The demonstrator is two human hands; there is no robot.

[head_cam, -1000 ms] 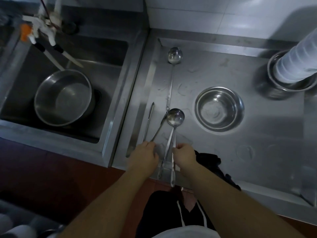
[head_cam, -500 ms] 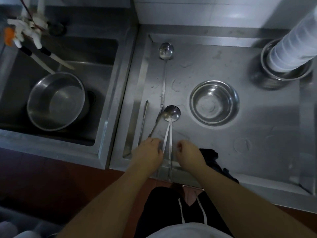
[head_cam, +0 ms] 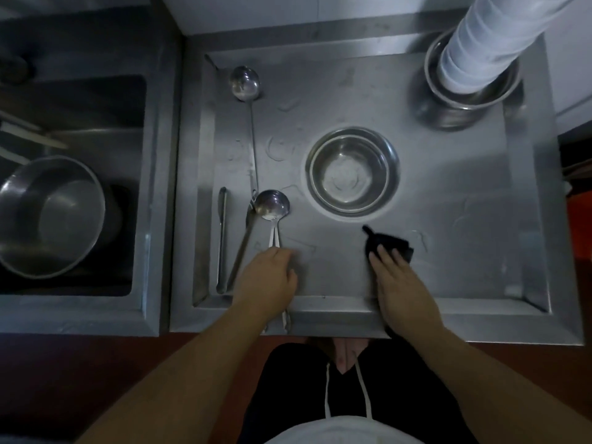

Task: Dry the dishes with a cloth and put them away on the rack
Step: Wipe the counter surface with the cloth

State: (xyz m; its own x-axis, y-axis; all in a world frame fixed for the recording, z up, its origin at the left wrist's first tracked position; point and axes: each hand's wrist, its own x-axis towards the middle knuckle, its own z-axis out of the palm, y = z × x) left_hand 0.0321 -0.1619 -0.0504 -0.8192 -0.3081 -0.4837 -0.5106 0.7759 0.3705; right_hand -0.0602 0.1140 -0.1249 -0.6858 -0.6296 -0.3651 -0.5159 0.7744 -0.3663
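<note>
Ladles (head_cam: 271,207) lie stacked near the front of the steel table (head_cam: 448,193), bowls nested and handles pointing at the person, so both can be taken up together. Left hand (head_cam: 267,277) rests over those paired handles with fingers curled down onto them; whether its grip has fully closed round them cannot be told from the head view. Right hand (head_cam: 400,283) lies flat, fingers straight and together, pressing on the dark cloth (head_cam: 384,243), which sits just beside the front lip of the table, within easy reach for wiping; the grip here is wide and holds nothing. A third, long-handled ladle (head_cam: 245,83) lies farther back, its handle running toward the stacked pair, and a slim flat utensil (head_cam: 221,238) lies just left of them. A steel bowl (head_cam: 352,171) stands upright mid-table, likely awaiting its own wipe. At the far right corner a stack of white cups (head_cam: 487,43) leans out of a second metal bowl (head_cam: 474,97). Left of the table a sink (head_cam: 141,193) holds a large steel basin (head_cam: 48,216). No rack is in view.
</note>
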